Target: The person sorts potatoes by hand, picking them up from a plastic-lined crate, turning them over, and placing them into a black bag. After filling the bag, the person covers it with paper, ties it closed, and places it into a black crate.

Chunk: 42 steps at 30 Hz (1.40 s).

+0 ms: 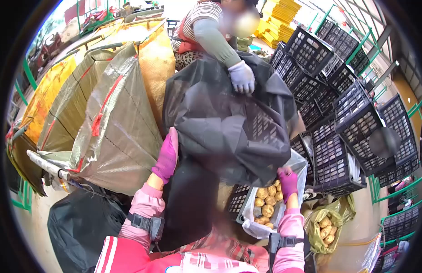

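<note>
A thin black cloth (229, 132) spreads across the middle over a crate whose holes show faintly through it. My left hand (167, 155), in a pink glove, lies flat with fingers stretched along the cloth's left edge. At its lower right corner my right hand (289, 182), also pink-gloved, is closed on the cloth's edge. Just below that hand stands a black crate with a clear plastic liner (260, 231), holding several potatoes (267, 210). The cloth hides part of this crate.
Opposite me, a co-worker's gloved hand (242, 77) presses on the cloth. Woven sacks (124, 123) hang open at left. Stacked black crates (331, 159) line the right. A green sack of potatoes (327, 232) stands at lower right; a black bag (83, 227) lies at lower left.
</note>
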Motion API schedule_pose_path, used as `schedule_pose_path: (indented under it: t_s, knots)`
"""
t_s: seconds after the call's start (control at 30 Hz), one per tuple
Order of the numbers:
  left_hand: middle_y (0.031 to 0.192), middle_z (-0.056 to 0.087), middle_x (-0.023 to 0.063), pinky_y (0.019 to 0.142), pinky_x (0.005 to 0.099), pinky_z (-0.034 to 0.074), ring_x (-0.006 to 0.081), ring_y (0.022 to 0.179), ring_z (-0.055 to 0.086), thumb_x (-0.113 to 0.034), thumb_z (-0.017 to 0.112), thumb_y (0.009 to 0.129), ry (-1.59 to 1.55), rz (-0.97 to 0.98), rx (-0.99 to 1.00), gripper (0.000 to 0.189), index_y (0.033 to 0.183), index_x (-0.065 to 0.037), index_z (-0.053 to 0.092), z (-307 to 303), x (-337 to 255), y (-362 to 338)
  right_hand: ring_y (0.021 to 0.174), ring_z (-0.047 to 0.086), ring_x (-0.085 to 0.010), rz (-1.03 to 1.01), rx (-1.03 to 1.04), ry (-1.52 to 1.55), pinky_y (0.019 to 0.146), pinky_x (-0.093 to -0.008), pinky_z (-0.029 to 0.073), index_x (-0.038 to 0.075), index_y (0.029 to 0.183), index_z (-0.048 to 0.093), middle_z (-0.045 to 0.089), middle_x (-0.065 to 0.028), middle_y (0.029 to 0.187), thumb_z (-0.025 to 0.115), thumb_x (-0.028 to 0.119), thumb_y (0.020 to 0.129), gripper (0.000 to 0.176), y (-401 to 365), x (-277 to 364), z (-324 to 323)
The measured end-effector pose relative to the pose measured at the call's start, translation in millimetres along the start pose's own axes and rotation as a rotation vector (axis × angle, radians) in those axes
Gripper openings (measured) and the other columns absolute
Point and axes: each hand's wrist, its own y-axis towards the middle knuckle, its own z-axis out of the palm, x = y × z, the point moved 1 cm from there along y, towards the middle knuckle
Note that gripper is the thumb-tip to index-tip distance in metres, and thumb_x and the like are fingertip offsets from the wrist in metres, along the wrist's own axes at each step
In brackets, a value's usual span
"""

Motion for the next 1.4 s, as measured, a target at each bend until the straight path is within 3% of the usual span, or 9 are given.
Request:
schedule_pose_path:
  t_s: [0.07, 0.13, 0.2, 0.37, 0.63, 0.83, 0.97, 1.17, 1.4]
  knots:
    - [0.135, 0.054, 0.0183, 0.102, 0.0361, 0.040, 0.0281, 0.125, 0.052, -0.035, 0.037, 0.106, 0.107, 0.234, 0.056, 0.050, 0.138, 0.003, 0.044, -0.6, 5.2, 1.4, 0.076, 0.056, -0.0156, 0.004, 0.179, -0.267, 0.071, -0.0324, 0.047, 0.003, 0.102, 0.064, 0.062, -0.0065, 0.079, 0.073, 0.021, 0.082, 0.028, 1.4, 21.5, -11.7]
    - [0.136, 0.052, 0.0215, 0.103, 0.0368, 0.039, 0.0309, 0.126, 0.051, -0.029, 0.040, 0.105, 0.366, 0.354, -0.028, 0.047, 0.139, 0.004, 0.041, 4.6, -6.9, -13.2, 0.114, 0.059, -0.0314, -0.241, -0.187, -0.605, 0.099, -0.0387, 0.046, -0.002, 0.128, 0.053, 0.061, -0.0192, 0.123, 0.063, 0.014, 0.085, 0.046, 1.7, 94.2, -30.0]
    - [0.133, 0.052, 0.0258, 0.102, 0.0381, 0.040, 0.0371, 0.123, 0.052, -0.021, 0.044, 0.103, 0.450, 0.389, -0.119, 0.046, 0.140, 0.004, 0.039, 16.3, -5.4, -16.2, 0.115, 0.059, -0.0316, -0.508, -0.381, -0.325, 0.101, -0.0387, 0.044, -0.001, 0.127, 0.057, 0.060, -0.0188, 0.125, 0.063, 0.011, 0.085, 0.044, 10.4, 179.6, -35.1]
    - [0.136, 0.049, 0.0248, 0.105, 0.0402, 0.039, 0.0369, 0.125, 0.051, -0.020, 0.051, 0.098, 0.646, 0.366, -0.106, 0.050, 0.139, 0.007, 0.039, 20.8, 3.5, -17.1, 0.119, 0.054, -0.0352, -1.012, 0.309, -0.563, 0.103, -0.0435, 0.042, 0.010, 0.128, 0.056, 0.059, -0.0175, 0.126, 0.069, 0.027, 0.081, 0.052, 68.6, 305.2, 71.2]
    - [0.148, 0.038, 0.0205, 0.113, 0.0419, 0.030, 0.0337, 0.138, 0.038, -0.028, 0.057, 0.095, 0.258, 0.483, -0.147, 0.067, 0.149, -0.001, 0.027, 21.9, -44.1, -38.1, 0.142, 0.030, -0.0388, -0.409, 0.700, -1.195, 0.112, -0.0448, 0.035, 0.020, 0.151, 0.030, 0.023, -0.0149, 0.158, 0.076, 0.049, 0.072, 0.096, 283.9, 222.8, 263.2]
    - [0.147, 0.041, 0.0198, 0.113, 0.0407, 0.030, 0.0329, 0.138, 0.038, -0.020, 0.060, 0.092, 0.212, 0.349, -0.063, 0.067, 0.148, 0.001, 0.029, 13.8, -38.3, -27.1, 0.138, 0.036, -0.0313, -1.282, 1.212, -1.012, 0.118, -0.0389, 0.021, 0.009, 0.143, 0.043, 0.044, -0.0140, 0.147, 0.055, 0.052, 0.089, 0.070, 331.9, 22.8, 399.5]
    - [0.144, 0.042, 0.0223, 0.110, 0.0408, 0.033, 0.0374, 0.133, 0.043, -0.012, 0.059, 0.085, 0.300, 0.362, -0.049, 0.068, 0.146, 0.002, 0.032, 18.8, -39.0, -20.5, 0.117, 0.058, -0.0347, -0.349, 1.357, -0.988, 0.101, -0.0408, 0.045, 0.004, 0.127, 0.060, 0.056, -0.0195, 0.134, 0.067, 0.062, 0.075, 0.078, 246.1, 197.6, 304.7]
    - [0.149, 0.034, 0.0254, 0.114, 0.0443, 0.027, 0.0388, 0.139, 0.034, -0.015, 0.061, 0.087, 0.166, 0.592, -0.107, 0.074, 0.149, 0.002, 0.025, 13.8, -18.8, -23.6, 0.097, 0.067, -0.0340, -0.331, 0.459, -1.046, 0.087, -0.0378, 0.052, 0.008, 0.110, 0.071, 0.069, -0.0204, 0.105, 0.065, 0.045, 0.081, 0.047, 329.8, 225.4, 246.0]
    - [0.152, 0.024, 0.0285, 0.114, 0.0469, 0.025, 0.0386, 0.139, 0.031, -0.026, 0.050, 0.096, 0.111, 0.551, 0.057, 0.077, 0.152, 0.003, 0.006, 13.7, -19.2, -20.6, 0.146, 0.016, -0.0436, -0.250, 0.628, -1.069, 0.113, -0.0600, 0.022, 0.026, 0.154, 0.021, 0.013, -0.0131, 0.162, 0.060, 0.062, 0.082, 0.089, 322.2, 112.2, 306.3]
